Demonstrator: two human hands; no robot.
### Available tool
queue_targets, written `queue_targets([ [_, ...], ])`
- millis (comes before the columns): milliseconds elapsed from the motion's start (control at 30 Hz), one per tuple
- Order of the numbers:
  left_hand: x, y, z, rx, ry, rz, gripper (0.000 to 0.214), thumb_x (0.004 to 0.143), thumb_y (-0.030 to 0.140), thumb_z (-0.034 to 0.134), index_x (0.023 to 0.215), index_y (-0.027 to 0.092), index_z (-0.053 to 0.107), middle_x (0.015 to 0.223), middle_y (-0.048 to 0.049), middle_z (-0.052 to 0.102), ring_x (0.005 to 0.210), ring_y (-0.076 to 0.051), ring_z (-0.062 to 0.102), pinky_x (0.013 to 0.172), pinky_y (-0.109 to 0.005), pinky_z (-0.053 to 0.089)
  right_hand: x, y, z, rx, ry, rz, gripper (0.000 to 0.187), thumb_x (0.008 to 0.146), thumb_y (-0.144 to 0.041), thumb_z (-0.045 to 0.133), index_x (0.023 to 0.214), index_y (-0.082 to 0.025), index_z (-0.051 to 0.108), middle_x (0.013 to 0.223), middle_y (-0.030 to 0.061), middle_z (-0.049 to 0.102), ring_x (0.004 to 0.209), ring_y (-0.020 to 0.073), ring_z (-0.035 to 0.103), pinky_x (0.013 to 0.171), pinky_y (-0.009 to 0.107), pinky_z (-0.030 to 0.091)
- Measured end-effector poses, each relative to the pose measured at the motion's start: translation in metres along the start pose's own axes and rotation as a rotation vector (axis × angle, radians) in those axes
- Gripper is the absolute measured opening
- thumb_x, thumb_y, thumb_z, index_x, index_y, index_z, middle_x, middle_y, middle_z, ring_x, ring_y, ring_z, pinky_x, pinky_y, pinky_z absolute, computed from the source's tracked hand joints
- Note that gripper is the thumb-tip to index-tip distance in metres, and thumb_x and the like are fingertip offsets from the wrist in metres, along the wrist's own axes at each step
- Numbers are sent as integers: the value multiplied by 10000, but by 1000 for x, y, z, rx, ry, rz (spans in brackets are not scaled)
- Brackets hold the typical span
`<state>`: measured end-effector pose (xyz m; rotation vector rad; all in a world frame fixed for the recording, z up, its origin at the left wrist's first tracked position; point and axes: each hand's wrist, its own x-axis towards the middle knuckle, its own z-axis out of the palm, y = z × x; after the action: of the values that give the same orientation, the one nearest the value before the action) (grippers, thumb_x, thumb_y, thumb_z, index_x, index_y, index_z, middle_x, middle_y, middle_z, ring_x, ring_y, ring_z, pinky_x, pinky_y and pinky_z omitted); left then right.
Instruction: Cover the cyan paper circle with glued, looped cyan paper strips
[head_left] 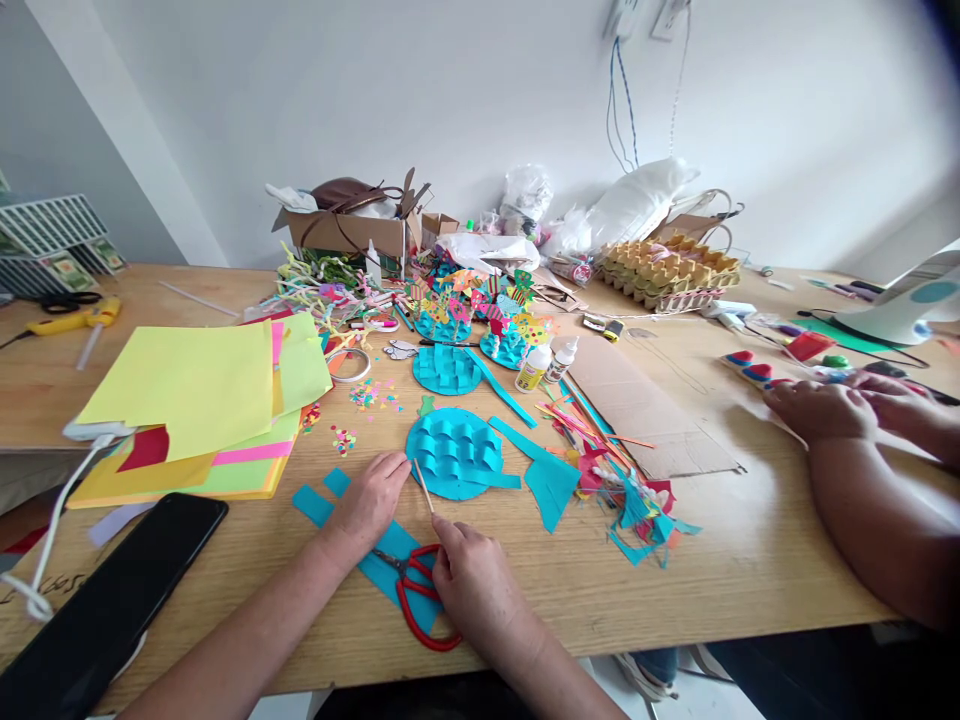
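Observation:
A round blue paper disc (457, 492) with rows of curled paper strips lies in front of me. At its left edge rests my left hand (373, 500), fingers together and tips against the rim. My right hand (480, 580) is closed on a thin pale stick (424, 485), whose tip points at the disc's left side. Below the hands, red-handled scissors (409, 598) lie on a blue paper strip (390, 575), partly covered by my right hand. A blue paper offcut (551, 487) sits right of the disc.
Yellow paper sheets (187, 390) and a black phone (120, 600) lie left. Behind stand a second blue disc (448, 370), glue bottles (532, 368) and paper fish decorations (491, 310). Right are paper scraps (645, 510), cardboard (645, 410) and another person's hands (825, 410).

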<state>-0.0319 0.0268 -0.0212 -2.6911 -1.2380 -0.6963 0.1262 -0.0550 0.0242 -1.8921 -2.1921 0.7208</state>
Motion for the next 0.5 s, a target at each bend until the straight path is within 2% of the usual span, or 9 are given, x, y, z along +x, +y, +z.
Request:
queue_targets([
  [167, 0, -1, 2, 19, 19, 8, 381, 766, -30, 328, 1008, 106, 589, 989, -102, 621, 941, -189, 579, 853, -329, 504, -1, 4, 3, 94, 87, -24, 444, 742, -51, 424, 1160, -127, 556, 953, 103, 667, 841, 200, 631, 732, 257, 447],
  [300, -1, -2, 4, -2, 34, 8, 389, 763, -33, 323, 1006, 109, 592, 995, -104, 616, 945, -187, 575, 861, -328, 499, -6, 8, 8, 112, 142, -73, 433, 739, -55, 424, 1143, -121, 564, 918, 101, 673, 806, 194, 637, 720, 261, 467],
  [500, 1, -1, -4, -41, 67, 13, 381, 787, -14, 308, 995, 126, 596, 983, -101, 597, 933, -188, 566, 831, -340, 513, -30, 25, 2, 193, 297, -165, 438, 740, -80, 382, 1133, -117, 570, 900, 104, 681, 782, 185, 646, 703, 260, 495],
])
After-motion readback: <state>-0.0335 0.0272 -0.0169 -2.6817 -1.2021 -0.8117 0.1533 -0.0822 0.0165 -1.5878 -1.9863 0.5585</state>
